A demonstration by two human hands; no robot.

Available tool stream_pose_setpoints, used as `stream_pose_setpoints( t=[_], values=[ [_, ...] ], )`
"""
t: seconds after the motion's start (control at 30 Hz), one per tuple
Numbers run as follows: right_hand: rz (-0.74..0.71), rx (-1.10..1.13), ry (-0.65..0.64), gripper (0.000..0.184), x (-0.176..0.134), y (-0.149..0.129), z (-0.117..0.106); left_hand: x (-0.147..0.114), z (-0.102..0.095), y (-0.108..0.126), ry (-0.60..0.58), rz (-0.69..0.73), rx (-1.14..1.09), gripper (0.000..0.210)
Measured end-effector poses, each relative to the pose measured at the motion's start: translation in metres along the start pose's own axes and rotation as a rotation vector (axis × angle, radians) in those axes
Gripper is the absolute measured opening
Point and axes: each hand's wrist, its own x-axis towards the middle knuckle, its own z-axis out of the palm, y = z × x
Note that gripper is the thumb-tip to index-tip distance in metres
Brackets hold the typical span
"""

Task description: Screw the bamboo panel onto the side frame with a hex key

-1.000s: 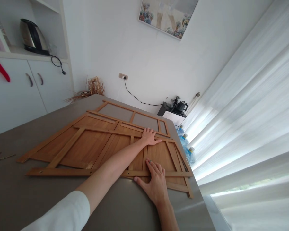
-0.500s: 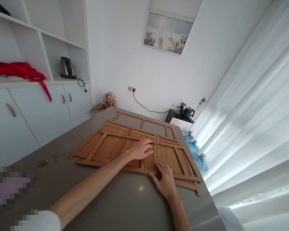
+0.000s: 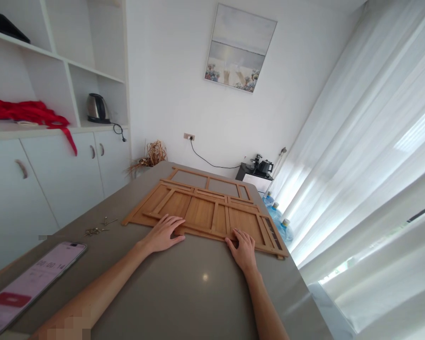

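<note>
Flat wooden panels [image 3: 201, 212], brown with slatted frames, lie stacked and overlapping on the grey table [image 3: 198, 302]. My left hand [image 3: 163, 234] is at their near edge, left of the middle, fingers over the top and thumb in front of the edge. To the right, my right hand [image 3: 243, 248] grips the same edge, its fingertips bent over the frame and thumb at the front. An open wooden frame [image 3: 208, 183] lies flat beyond the panels. The undersides of the panels are hidden.
Small brass-coloured screws [image 3: 97, 231] lie left of the panels. A phone [image 3: 35, 283] with a timer display rests at the table's left. Water bottles [image 3: 285, 230] stand beyond the right edge, near a white curtain [image 3: 357, 165]. Cabinets [image 3: 60, 165] line the left.
My left hand has moved left and nearer, from over the panels to their front edge. The upper panel has shifted over the lower ones. My right hand stays at the edge.
</note>
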Motion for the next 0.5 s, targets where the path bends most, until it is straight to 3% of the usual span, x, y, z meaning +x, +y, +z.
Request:
stream_pose_setpoints(
  t=[0.23,0.5],
  values=[
    [-0.051,0.040,-0.057,0.038,-0.004,0.003,0.003,-0.003,-0.006,-0.024,-0.007,-0.012,-0.019,0.042],
    [-0.025,0.066,-0.096,0.040,-0.007,0.010,0.011,0.006,0.005,-0.037,-0.042,-0.033,-0.079,0.042]
  ],
)
